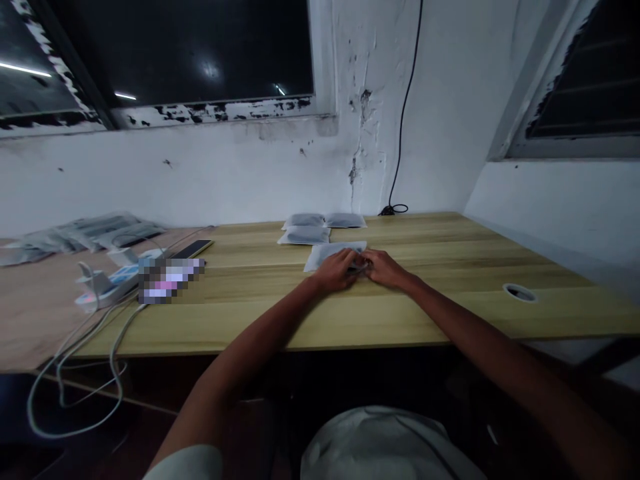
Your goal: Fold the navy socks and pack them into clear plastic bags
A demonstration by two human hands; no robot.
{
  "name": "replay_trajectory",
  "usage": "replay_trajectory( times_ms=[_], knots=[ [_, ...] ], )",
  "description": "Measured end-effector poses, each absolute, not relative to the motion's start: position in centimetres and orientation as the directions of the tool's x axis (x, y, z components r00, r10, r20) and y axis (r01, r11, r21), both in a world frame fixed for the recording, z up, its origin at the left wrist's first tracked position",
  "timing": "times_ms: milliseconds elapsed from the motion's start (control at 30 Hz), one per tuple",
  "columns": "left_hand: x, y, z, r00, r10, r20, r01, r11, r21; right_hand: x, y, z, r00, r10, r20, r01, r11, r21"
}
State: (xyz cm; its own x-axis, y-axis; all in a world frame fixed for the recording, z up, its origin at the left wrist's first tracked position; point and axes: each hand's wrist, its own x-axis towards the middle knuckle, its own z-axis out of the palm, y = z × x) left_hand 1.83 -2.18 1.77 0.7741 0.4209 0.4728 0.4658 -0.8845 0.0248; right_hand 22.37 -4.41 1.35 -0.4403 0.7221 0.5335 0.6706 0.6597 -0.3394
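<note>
A frosted, flat plastic pouch (323,253) lies on the wooden table (430,247) in front of me. At its right end my left hand (339,270) is closed on it, fingers curled over the edge. My right hand (383,268) meets the left there, its fingertips pinched on the same edge. Something dark shows between the two hands, too small to make out. Just behind, a similar pouch (304,235) lies flat, with two more, a left one (304,221) and a right one (345,220), near the wall.
At the left stand a white power strip (115,287) with plugs and looping cables (117,373), a phone with a blurred screen (173,280) and a dark flat device (193,249). A pile of grey pouches (95,231) lies behind. A cable hole (520,293) is at right.
</note>
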Motion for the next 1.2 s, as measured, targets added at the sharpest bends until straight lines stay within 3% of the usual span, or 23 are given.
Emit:
replay_trajectory(
  times_ms=[133,333,600,1000,1200],
  knots=[
    [2.4,-2.4,1.7,0.795,0.43,0.429,0.487,-0.873,-0.028,22.2,-4.4,1.2,-0.451,0.718,0.531,0.681,0.661,-0.316],
    [1.8,-1.7,1.6,0.781,0.529,0.331,0.552,-0.834,0.03,23.2,-3.3,0.4,-0.33,0.764,0.554,0.727,0.58,-0.366],
    [2.2,-2.1,1.1,0.79,0.479,0.384,0.522,-0.853,-0.01,22.4,-4.1,0.5,-0.275,0.778,0.565,0.629,0.59,-0.506],
    [2.0,0.0,2.1,0.849,0.386,0.36,0.485,-0.84,-0.243,23.5,-3.7,2.4,-0.26,0.772,0.58,0.626,0.592,-0.507],
    [-0.4,3.3,1.9,0.775,0.501,0.385,0.599,-0.777,-0.194,29.0,-2.2,4.3,-0.077,0.747,0.66,0.57,0.576,-0.585]
  ],
)
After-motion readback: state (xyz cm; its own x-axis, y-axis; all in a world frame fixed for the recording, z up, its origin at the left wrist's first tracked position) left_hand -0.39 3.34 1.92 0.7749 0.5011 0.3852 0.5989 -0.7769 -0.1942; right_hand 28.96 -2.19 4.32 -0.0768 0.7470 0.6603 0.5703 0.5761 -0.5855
